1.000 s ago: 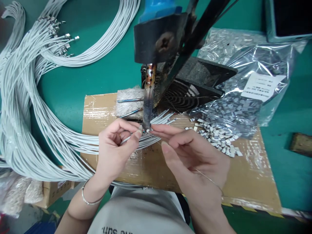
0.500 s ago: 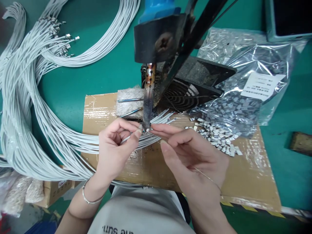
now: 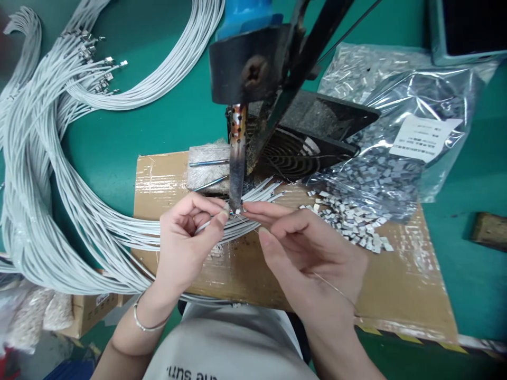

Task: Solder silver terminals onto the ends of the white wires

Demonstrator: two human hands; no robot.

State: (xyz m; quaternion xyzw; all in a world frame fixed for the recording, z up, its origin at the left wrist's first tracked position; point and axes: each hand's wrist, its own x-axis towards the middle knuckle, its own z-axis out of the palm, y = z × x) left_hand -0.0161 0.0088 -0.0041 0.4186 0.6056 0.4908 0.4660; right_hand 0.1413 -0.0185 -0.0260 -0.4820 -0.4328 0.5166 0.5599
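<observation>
My left hand [image 3: 194, 227] is closed, its thumb and fingertips pinching the end of a white cable [image 3: 204, 227] under the soldering iron [image 3: 236, 169]. The iron hangs tip down from a clamp, its tip between my two hands. My right hand [image 3: 309, 248] has a thin solder wire [image 3: 332, 286] running across its palm, and the wire leads forward past the thumb toward the tip. Its long fingers reach to the right side of the tip. A tiny whitish piece shows at the tip, too small to make out. More white cables [image 3: 142, 232] pass beneath both hands.
Loose small connectors [image 3: 356, 224] lie on the cardboard [image 3: 412, 285] at right, beside a plastic bag [image 3: 428, 100] of similar parts. A black fan [image 3: 297, 155] stands behind the iron. Cable bundles [image 3: 27, 211] fill the left. Metal rods [image 3: 208, 163] rest on a wrapped block.
The iron and its clamp appear slightly further left in view, and my right hand has shifted a little left too. Both hands keep nearly the same hold at the tip.
</observation>
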